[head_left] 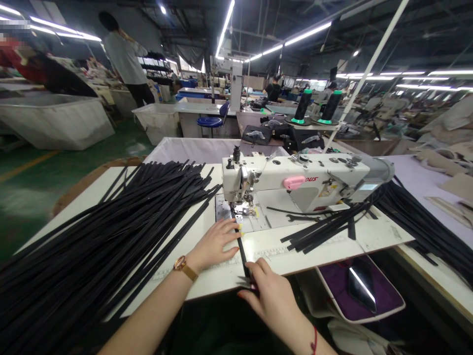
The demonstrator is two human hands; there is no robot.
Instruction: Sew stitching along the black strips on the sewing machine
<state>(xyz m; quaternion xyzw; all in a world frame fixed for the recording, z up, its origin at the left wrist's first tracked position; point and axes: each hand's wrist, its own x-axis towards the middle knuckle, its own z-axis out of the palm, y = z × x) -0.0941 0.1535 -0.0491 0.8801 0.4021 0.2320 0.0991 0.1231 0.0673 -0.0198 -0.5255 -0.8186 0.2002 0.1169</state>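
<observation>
A narrow black strip [243, 251] runs from under the presser foot of a white sewing machine [266, 172] toward the table's front edge. My left hand [216, 244], with a gold watch on its wrist, lies with fingers stretched out beside and on the strip, just in front of the needle area. Near the strip's front end, my right hand [268, 286] is closed around small thread snips [244, 282], their blades pointing left. Its fingertips are also at the strip, though whether they grip it is hidden.
Many black strips [121, 212] lie heaped on the left. More strips [321, 229] and a wrench [303, 218] lie under the machine arm. Two thread cones [303, 106] stand behind. A phone [362, 286] rests on a purple tray [336, 273] below the right edge.
</observation>
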